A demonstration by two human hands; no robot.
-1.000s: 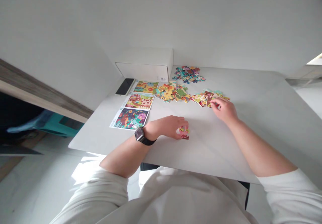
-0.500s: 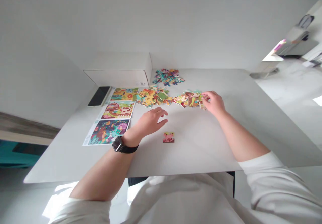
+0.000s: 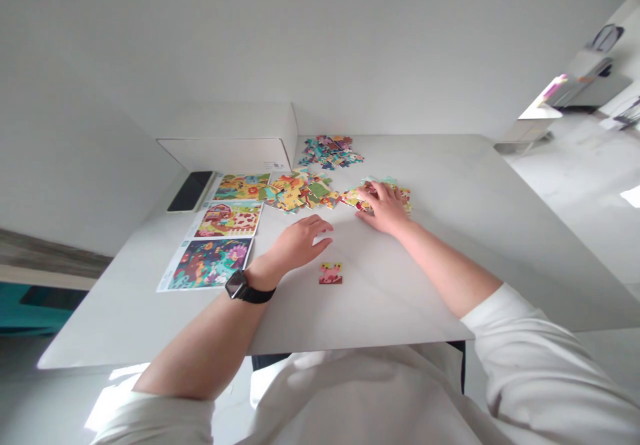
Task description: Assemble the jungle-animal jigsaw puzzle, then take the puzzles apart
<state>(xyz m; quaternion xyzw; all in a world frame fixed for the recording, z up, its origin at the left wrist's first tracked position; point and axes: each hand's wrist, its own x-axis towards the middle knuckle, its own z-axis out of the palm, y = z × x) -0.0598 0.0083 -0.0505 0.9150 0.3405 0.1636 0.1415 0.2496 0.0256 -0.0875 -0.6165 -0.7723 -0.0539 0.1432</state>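
Note:
My right hand lies over the right-hand pile of jigsaw pieces, fingers spread on top of it and hiding much of the pile. Bent but apart, the fingers of my left hand hold nothing; a black watch is on that wrist. Between me and the piles, two joined-looking jigsaw pieces with a pink pig picture lie flat on the table. A middle pile of yellow and green pieces sits beyond my left hand. Farther back is a pile of teal and purple pieces.
Three picture sheets lie in a column at left: a yellow animal scene, a farm scene and a dark night scene. A black phone rests beside them. Behind stands a white box against the wall.
My right hand has moved left from the right end of the nearer pile to its middle, and its fingers have spread. My left hand stays nearly still; the view has shifted slightly.

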